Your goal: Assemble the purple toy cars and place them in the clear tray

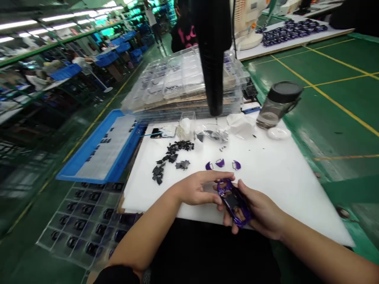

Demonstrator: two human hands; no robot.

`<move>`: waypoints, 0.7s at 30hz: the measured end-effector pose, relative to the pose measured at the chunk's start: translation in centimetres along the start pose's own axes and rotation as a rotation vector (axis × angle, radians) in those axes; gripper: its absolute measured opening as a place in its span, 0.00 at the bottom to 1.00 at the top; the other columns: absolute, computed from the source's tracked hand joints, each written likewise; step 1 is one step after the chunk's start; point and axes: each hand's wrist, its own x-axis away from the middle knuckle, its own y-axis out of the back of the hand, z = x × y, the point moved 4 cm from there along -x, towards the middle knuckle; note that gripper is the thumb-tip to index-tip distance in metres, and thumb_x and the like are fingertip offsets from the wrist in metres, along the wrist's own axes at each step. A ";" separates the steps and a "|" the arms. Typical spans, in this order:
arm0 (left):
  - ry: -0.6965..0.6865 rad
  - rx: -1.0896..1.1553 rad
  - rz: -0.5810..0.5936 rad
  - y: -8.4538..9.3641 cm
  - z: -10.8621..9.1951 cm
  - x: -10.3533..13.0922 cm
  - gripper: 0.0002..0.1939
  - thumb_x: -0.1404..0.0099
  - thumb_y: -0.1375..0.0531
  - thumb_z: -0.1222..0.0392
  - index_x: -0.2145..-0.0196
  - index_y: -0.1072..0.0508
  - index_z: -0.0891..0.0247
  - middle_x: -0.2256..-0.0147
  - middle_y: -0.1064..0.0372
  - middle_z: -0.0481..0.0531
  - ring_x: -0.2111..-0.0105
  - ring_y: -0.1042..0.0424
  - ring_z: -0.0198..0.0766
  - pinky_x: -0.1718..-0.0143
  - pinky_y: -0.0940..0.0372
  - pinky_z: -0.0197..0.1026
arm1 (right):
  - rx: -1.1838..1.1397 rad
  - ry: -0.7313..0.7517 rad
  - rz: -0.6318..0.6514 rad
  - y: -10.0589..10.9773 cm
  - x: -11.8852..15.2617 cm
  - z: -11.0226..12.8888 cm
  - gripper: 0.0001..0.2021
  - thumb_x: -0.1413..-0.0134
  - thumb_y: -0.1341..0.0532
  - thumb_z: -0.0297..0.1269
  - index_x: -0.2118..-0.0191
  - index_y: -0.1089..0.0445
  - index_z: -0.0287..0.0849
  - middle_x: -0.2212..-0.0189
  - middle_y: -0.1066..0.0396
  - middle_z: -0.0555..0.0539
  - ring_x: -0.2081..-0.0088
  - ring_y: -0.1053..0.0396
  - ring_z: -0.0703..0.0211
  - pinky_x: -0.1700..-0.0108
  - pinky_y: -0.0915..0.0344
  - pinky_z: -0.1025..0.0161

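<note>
A purple toy car body shell [232, 202] with cut-out windows is tilted above the front edge of the white work mat [266, 183]. My right hand [260, 207] wraps round its right side and underside. At its upper left end, my left hand [198, 189] has thumb and fingers closed on the shell. Just beyond my hands lie three small purple curved parts [220, 162]. Small black pieces [171, 154] are heaped on the mat, with a smaller dark cluster [182, 164] beside them.
A black vertical tool [213, 59] hangs over the mat's back. Behind it are stacked clear compartment trays [177, 85]. A blue tray [102, 148] and a compartment tray of dark parts [79, 221] sit left. A lidded jar [276, 104] and white oval object [278, 133] stand right.
</note>
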 end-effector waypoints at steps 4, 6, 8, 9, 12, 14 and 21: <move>-0.065 -0.298 -0.298 2.4 -2.5 1.1 0.26 0.32 0.37 0.44 0.42 0.31 0.61 0.50 0.31 0.59 0.53 0.29 0.49 0.49 0.35 0.46 | -0.065 -0.019 -0.137 0.5 0.0 0.3 0.25 0.37 0.47 0.55 0.56 0.27 0.35 0.65 0.26 0.39 0.68 0.26 0.53 0.63 0.28 0.58; 0.000 -0.490 -0.573 4.7 -4.2 3.1 0.17 0.30 0.38 0.50 0.48 0.27 0.62 0.55 0.29 0.57 0.59 0.28 0.45 0.54 0.33 0.43 | -0.107 -0.025 -0.166 0.6 -0.2 0.4 0.23 0.37 0.45 0.53 0.57 0.26 0.36 0.64 0.26 0.39 0.65 0.26 0.51 0.59 0.28 0.56; 0.171 -0.702 -0.779 7.0 -5.7 5.7 0.11 0.30 0.39 0.54 0.55 0.25 0.62 0.60 0.28 0.55 0.64 0.29 0.43 0.61 0.33 0.41 | -0.136 -0.030 -0.177 0.7 -0.3 0.5 0.22 0.38 0.44 0.52 0.55 0.26 0.36 0.63 0.26 0.38 0.62 0.27 0.49 0.56 0.28 0.53; 0.304 -0.800 -0.810 7.9 -6.0 7.1 0.10 0.31 0.40 0.54 0.57 0.25 0.62 0.61 0.28 0.54 0.65 0.30 0.43 0.66 0.34 0.41 | -0.147 -0.028 -0.180 0.7 -0.4 0.5 0.22 0.39 0.43 0.51 0.54 0.26 0.36 0.62 0.25 0.37 0.61 0.27 0.48 0.55 0.28 0.53; 0.670 -1.010 -0.707 9.2 -5.5 11.1 0.09 0.32 0.42 0.53 0.63 0.27 0.60 0.66 0.30 0.52 0.69 0.33 0.44 0.71 0.39 0.42 | -0.162 -0.020 -0.190 1.0 -0.5 0.5 0.23 0.40 0.42 0.52 0.50 0.27 0.37 0.60 0.25 0.36 0.63 0.27 0.47 0.57 0.28 0.53; 0.756 -1.049 -0.714 9.0 -4.5 13.2 0.09 0.33 0.42 0.54 0.68 0.30 0.61 0.70 0.33 0.50 0.71 0.34 0.43 0.71 0.41 0.42 | -0.159 -0.014 -0.197 1.1 -0.6 0.4 0.24 0.41 0.42 0.52 0.49 0.28 0.38 0.60 0.25 0.36 0.64 0.27 0.47 0.59 0.28 0.54; 0.705 -1.041 -0.803 5.1 -0.8 15.7 0.10 0.34 0.43 0.58 0.55 0.31 0.62 0.66 0.35 0.51 0.68 0.34 0.44 0.66 0.39 0.43 | -0.118 -0.028 -0.209 1.2 -0.9 0.3 0.24 0.42 0.42 0.52 0.50 0.27 0.37 0.61 0.25 0.34 0.65 0.26 0.46 0.60 0.28 0.54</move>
